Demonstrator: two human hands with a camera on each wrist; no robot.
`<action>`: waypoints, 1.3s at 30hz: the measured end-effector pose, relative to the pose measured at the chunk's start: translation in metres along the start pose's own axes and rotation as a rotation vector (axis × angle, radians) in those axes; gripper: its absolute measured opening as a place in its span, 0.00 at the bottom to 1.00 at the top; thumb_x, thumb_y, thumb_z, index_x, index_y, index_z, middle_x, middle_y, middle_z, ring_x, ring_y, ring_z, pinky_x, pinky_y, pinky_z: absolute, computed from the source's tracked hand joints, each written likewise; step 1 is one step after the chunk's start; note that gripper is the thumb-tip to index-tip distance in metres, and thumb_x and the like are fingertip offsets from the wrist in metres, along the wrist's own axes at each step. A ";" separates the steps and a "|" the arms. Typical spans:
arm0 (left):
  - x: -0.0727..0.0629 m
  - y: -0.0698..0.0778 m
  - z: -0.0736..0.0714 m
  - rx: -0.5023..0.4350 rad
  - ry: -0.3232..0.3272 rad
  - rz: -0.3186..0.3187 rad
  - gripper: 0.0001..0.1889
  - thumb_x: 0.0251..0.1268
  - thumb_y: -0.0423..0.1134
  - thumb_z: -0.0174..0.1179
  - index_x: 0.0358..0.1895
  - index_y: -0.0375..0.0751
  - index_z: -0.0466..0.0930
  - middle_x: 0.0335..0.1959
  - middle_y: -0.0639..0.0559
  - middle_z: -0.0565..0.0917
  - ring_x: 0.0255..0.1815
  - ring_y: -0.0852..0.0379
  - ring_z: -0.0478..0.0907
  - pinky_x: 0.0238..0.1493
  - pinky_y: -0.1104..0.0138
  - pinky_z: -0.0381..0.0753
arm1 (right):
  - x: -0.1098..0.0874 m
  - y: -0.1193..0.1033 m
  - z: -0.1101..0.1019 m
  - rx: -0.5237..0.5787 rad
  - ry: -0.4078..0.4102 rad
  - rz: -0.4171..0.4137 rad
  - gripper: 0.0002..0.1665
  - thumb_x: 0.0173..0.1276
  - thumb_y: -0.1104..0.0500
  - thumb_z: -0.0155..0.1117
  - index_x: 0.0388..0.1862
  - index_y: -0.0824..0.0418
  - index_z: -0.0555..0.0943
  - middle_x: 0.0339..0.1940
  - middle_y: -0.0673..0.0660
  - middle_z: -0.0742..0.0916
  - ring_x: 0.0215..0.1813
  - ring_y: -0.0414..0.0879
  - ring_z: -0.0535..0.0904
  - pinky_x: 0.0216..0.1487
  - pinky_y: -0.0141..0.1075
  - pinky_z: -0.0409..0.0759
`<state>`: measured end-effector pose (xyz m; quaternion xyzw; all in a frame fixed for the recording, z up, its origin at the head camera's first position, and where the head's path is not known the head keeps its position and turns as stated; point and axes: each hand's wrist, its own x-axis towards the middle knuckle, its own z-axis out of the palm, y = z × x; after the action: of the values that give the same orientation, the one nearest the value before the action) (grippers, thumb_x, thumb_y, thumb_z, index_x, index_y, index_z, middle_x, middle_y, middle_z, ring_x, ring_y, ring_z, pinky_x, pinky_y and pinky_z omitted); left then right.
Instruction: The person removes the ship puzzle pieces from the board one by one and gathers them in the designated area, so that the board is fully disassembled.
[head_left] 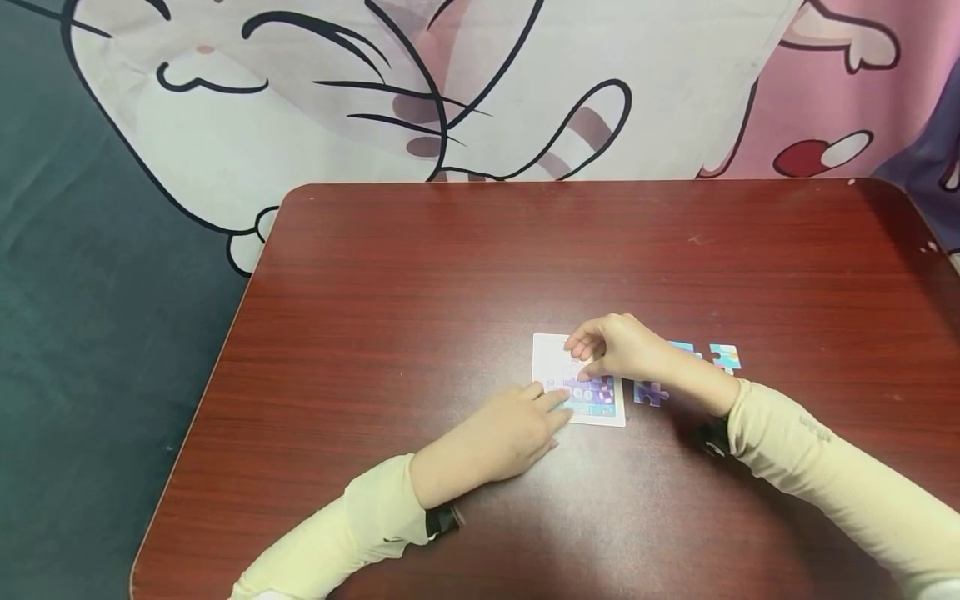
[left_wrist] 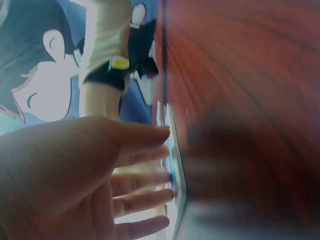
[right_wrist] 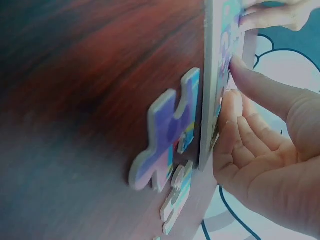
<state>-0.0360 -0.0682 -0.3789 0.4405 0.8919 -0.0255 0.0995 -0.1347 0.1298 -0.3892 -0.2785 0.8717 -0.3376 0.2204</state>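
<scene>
A small jigsaw board with a white rim and purple and blue printed pieces lies on the table. My left hand reaches its lower left edge, fingers straight and spread, fingertips resting on the board. In the left wrist view the fingers line up along the board's side. Over the upper right part of the board is my right hand, with fingers bent and a gap between them and the thumb. Its thumb touches the board's face in the right wrist view, and no piece shows in its grasp.
Just right of the board lie several loose puzzle pieces, among them a purple one and a blue one; the right forearm partly covers the group. The brown table ends at the back against a cartoon cat cloth.
</scene>
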 end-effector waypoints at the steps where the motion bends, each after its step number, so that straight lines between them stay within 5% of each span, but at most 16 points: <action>1: 0.002 0.001 0.000 -0.003 -0.003 0.015 0.23 0.68 0.51 0.50 0.63 0.47 0.71 0.66 0.53 0.69 0.59 0.55 0.69 0.55 0.66 0.73 | 0.000 0.000 0.000 0.004 -0.004 0.009 0.21 0.42 0.68 0.77 0.39 0.66 0.82 0.29 0.51 0.86 0.32 0.41 0.81 0.36 0.30 0.80; 6: 0.008 0.006 0.001 0.036 0.007 0.070 0.27 0.67 0.53 0.50 0.67 0.50 0.66 0.68 0.52 0.66 0.62 0.53 0.67 0.54 0.67 0.74 | 0.002 0.001 -0.002 0.008 -0.017 0.050 0.21 0.41 0.67 0.78 0.38 0.64 0.83 0.27 0.50 0.86 0.31 0.39 0.81 0.35 0.29 0.80; 23: 0.019 0.011 -0.003 0.092 -0.049 0.025 0.31 0.65 0.56 0.52 0.70 0.55 0.60 0.71 0.53 0.61 0.62 0.54 0.66 0.50 0.67 0.75 | 0.001 0.001 -0.003 0.030 -0.057 0.075 0.15 0.45 0.70 0.73 0.35 0.62 0.83 0.26 0.50 0.85 0.30 0.39 0.79 0.35 0.30 0.79; 39: 0.020 0.015 -0.004 0.111 -0.098 -0.011 0.31 0.66 0.57 0.51 0.71 0.57 0.58 0.72 0.56 0.60 0.62 0.55 0.64 0.53 0.66 0.73 | -0.005 0.010 -0.006 0.368 -0.071 0.250 0.14 0.50 0.69 0.70 0.38 0.69 0.83 0.30 0.57 0.88 0.33 0.44 0.84 0.33 0.33 0.81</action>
<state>-0.0373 -0.0428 -0.3782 0.4386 0.8856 -0.0971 0.1184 -0.1380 0.1416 -0.3914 -0.1351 0.8148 -0.4513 0.3380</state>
